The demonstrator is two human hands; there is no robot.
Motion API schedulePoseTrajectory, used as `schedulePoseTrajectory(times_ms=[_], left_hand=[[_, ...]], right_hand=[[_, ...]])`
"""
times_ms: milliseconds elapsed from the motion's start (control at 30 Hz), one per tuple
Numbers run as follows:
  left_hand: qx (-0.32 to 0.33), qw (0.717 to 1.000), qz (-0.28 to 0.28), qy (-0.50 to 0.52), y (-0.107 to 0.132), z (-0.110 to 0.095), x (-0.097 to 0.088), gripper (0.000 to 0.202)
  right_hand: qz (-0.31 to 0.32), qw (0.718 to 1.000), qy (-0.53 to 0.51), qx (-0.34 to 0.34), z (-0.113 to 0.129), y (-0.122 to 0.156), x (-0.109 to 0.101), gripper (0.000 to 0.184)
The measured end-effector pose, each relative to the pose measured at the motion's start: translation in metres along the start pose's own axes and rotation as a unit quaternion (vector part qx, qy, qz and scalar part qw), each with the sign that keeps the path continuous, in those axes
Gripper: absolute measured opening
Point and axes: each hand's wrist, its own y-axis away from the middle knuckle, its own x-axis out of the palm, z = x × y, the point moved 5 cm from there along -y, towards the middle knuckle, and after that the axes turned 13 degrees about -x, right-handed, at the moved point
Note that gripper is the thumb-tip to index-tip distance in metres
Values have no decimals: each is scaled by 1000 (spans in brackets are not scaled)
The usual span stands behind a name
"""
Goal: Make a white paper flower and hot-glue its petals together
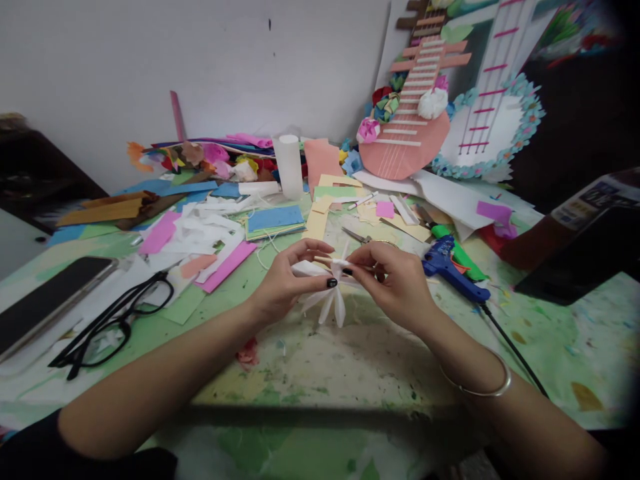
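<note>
My left hand (284, 283) pinches a white paper flower (330, 297) with long petals hanging down, thumb on its centre. My right hand (395, 280) meets it from the right, fingers pinched on the flower's centre and on a thin wooden stick (325, 260) that runs across it. Both hands hover just above the paint-stained green table (350, 360). A silver bangle (480, 387) circles my right wrist.
A blue glue gun (453, 273) with its black cord lies right of my hands, scissors (357, 235) behind them. Black glasses (113, 323) and a phone (47, 300) lie at left. Coloured paper scraps, a white paper roll (289, 167) and paper guitars (413, 127) fill the back.
</note>
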Motion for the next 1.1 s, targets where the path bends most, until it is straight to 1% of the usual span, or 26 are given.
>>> schedulePoseTrajectory(times_ms=[67,133,200,300,467,533,633,800,933,1100], left_hand=[[-43,994,35,95,-1,7,2,52],[-84,981,70,159,-2,12,6,51],[-109,974,90,180,-3,16,10,45],[-131,973,89,166,-4,21,12,35],[-120,977,62,163,-7,22,10,26],[-112,978,62,162,-7,21,9,24],[-108,979,71,159,-6,19,10,25],[-112,980,65,152,-5,19,11,28],[-111,981,79,141,-3,17,13,28],[-80,984,60,145,-1,8,10,32]], right_hand=[[-15,1000,-10,25,-5,1,-2,4],[-27,998,-27,51,-10,2,-2,5],[-31,996,-46,67,-13,3,-1,5],[-26,996,-47,67,-13,4,1,4],[-7,999,-21,47,-7,2,1,7],[-6,999,-15,40,-5,2,1,8],[-17,999,-8,29,-4,2,1,8],[-38,999,-9,23,-2,2,2,8],[-51,998,-11,18,0,3,1,10],[-55,998,-14,-18,2,4,1,15]])
